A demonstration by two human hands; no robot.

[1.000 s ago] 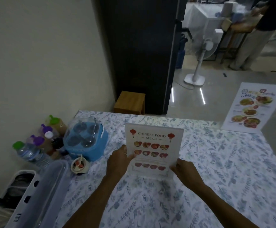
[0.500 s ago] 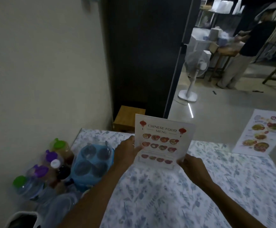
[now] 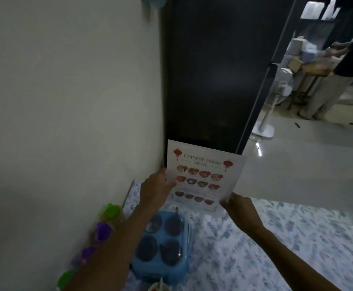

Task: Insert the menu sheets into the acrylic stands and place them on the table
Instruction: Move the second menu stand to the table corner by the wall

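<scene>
An acrylic stand (image 3: pixel 204 175) with a white "Chinese Food Menu" sheet inside stands upright near the far edge of the floral-clothed table (image 3: pixel 276 238). My left hand (image 3: pixel 156 189) grips its left edge at mid height. At the stand's lower right corner, my right hand (image 3: pixel 237 207) pinches it. The stand's base is blurred, so I cannot tell whether it rests on the cloth.
A blue condiment caddy (image 3: pixel 164 238) sits just under my left forearm. Bottles with green and purple caps (image 3: pixel 103 229) line the wall at left. A dark cabinet (image 3: pixel 213 70) rises behind the table. A person (image 3: pixel 339 80) and a white fan (image 3: pixel 270 114) stand at the far right.
The stand has moved away from me toward the table's far edge with both hands still on it. The view has tilted up and left; the second menu at right is out of sight.
</scene>
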